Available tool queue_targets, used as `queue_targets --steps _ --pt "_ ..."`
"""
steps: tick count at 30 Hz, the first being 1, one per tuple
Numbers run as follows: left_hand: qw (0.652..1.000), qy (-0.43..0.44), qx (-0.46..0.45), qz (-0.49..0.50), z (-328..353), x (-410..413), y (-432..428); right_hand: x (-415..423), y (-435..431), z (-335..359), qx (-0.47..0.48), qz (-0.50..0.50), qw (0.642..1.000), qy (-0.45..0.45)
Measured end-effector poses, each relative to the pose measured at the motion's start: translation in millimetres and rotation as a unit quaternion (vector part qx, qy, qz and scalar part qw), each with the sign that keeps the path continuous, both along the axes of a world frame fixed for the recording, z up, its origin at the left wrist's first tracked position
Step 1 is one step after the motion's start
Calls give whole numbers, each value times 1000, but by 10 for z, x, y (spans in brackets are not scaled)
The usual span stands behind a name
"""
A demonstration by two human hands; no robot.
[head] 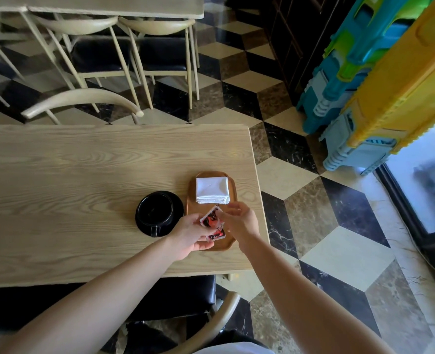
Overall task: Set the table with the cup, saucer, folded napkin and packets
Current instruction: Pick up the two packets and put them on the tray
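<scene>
A black cup stands on a black saucer near the table's right end, its handle towards me. Right of it lies a brown wooden tray with a folded white napkin on its far half. Over the tray's near half my left hand grips a red and black packet by its left edge. A second packet shows just below it, between both hands. My right hand hovers at the packets' right side, fingers apart, touching or nearly touching them.
The light wooden table ends just right of the tray. A black-seated chair is tucked under the near edge. More chairs and another table stand beyond. Stacked coloured plastic stools stand at the right on the tiled floor.
</scene>
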State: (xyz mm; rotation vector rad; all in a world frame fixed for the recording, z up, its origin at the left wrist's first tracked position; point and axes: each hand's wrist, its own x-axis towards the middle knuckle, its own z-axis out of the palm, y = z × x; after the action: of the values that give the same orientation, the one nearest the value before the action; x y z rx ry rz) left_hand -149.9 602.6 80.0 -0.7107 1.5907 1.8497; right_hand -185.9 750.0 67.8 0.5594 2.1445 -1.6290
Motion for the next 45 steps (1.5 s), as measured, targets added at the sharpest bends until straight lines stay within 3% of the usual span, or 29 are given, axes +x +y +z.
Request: queue_targets --steps 4,8,14,22,27,34,41,45 --pt "1000 0 -9 24 -19 -3 -16 56 -8 -66 -31 9 999 -29" --pt "998 -23 34 55 -62 1 -62 26 12 7 -14 52 998 -18" --pt "997 -33 10 63 -169 -1 -88 3 46 41 27 146 989 -9" --pt "998 -42 22 38 -255 -39 -82 83 -11 -135 62 84 994 -36" --pt "995 -54 -31 73 -411 -104 -59 -7 -36 -223 48 79 994 -60" --pt "976 -46 -114 180 -716 -261 -20 -327 53 -538 138 71 986 -61" --pt "953 16 -292 84 -952 -408 -14 -511 143 -780 164 113 978 -63" --pt "911 62 -408 -15 -977 -459 11 -532 159 -840 184 162 968 -52"
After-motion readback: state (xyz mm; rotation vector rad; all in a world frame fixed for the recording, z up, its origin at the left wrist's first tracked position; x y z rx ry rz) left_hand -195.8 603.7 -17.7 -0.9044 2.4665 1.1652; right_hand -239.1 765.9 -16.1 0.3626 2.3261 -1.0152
